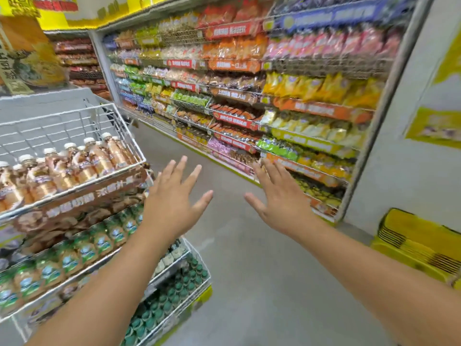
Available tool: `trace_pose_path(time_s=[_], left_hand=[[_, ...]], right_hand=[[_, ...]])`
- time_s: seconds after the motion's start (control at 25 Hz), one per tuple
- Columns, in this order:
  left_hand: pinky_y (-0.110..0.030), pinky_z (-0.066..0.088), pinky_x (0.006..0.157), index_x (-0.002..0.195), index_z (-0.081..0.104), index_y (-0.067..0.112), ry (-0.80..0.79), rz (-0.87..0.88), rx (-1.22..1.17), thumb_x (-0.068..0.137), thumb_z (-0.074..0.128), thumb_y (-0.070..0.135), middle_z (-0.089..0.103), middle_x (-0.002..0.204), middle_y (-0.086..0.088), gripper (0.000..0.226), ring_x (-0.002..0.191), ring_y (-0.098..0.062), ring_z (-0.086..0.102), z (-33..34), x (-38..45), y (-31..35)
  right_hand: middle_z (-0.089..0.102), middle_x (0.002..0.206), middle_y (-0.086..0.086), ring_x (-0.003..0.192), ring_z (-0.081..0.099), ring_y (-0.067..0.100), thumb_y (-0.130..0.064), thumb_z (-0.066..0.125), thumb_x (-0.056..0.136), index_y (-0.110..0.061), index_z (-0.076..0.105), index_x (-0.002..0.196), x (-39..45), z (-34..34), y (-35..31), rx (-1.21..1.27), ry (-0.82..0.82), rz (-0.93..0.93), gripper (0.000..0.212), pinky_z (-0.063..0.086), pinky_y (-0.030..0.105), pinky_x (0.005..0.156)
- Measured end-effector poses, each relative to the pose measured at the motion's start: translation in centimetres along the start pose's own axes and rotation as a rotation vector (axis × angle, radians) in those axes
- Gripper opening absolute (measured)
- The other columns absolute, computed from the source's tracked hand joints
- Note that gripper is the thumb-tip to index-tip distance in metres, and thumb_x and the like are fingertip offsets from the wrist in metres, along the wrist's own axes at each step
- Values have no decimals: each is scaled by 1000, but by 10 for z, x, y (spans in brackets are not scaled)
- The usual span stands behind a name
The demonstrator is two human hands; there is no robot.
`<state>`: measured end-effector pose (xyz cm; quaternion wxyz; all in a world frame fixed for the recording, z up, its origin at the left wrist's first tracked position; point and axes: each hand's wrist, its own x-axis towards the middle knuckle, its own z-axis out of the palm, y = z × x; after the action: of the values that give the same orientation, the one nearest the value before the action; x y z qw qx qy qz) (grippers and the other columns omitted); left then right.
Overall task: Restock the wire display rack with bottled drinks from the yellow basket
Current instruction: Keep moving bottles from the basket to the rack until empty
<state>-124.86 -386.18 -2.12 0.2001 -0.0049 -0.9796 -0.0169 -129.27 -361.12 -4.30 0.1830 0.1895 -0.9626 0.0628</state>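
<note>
At the far left stands the wire display rack point(129, 143), a white tiered stand whose shelves slope down toward the aisle. Its top shelf holds brown bottled drinks with white caps point(74, 163), packed in rows against the front rail, with bare wire behind them. The shelf below carries green-labelled bottles point(99, 242), also in tight rows, and the lowest shelf is filled with bottles showing dark green caps point(174, 290). A brown printed strip point(82, 201) runs along the front edge of the top shelf.

Just right of the rack, the left hand point(172, 203) is held out over the grey floor point(249, 283), palm down, fingers spread wide and holding nothing; its forearm crosses in front of the lower shelves. Near it, apart by a gap, the right hand point(282, 203) is raised the same way, flat, fingers splayed, also empty.

Beyond both hands, a long wall of snack shelves point(237, 96) runs back along the aisle, crowded with bright packets in orange, yellow, green and pink, all too blurred to read. To the right of that is a pale wall point(409, 158) with yellow posters.

At the far right, low on the floor against the wall, sits a stack of yellow baskets point(411, 243), well apart from the rack and from either hand. Whether any bottles lie in them cannot be told.
</note>
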Motion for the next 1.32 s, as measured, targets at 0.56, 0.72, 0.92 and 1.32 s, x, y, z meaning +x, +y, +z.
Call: trace_pose_path(time_s=[0.56, 0.72, 0.92, 1.32], left_hand=[[-52, 29, 119, 152, 45, 25, 45, 518, -279, 92, 31, 71, 31, 164, -11, 78, 152, -32, 25, 41, -23, 441], [-52, 31, 119, 154, 41, 25, -20, 663, -311, 91, 23, 75, 31, 163, -13, 82, 151, -34, 25, 48, -39, 576], [-52, 32, 119, 155, 39, 28, -38, 802, -363, 89, 14, 81, 26, 166, -6, 88, 154, -29, 23, 48, -57, 709], [-47, 36, 115, 148, 51, 24, -151, 1065, -447, 88, 32, 74, 38, 161, -7, 80, 147, -30, 38, 134, -55, 908]], right_hand=[[33, 165, 12, 152, 30, 34, -65, 25, 96, -13, 38, 157, -295, -92, 327, -154, 25, 443, 81, 30, 47, 123], [20, 169, 9, 157, 17, 32, -68, 21, 94, -18, 28, 160, -385, -129, 424, -159, 30, 571, 84, 20, 45, 126], [28, 167, 9, 155, 24, 33, -68, 26, 96, -15, 34, 159, -466, -159, 499, -190, 67, 711, 82, 27, 47, 124], [23, 169, 9, 155, 23, 30, -66, 30, 95, -16, 31, 160, -540, -112, 640, -179, 3, 953, 82, 26, 44, 123]])
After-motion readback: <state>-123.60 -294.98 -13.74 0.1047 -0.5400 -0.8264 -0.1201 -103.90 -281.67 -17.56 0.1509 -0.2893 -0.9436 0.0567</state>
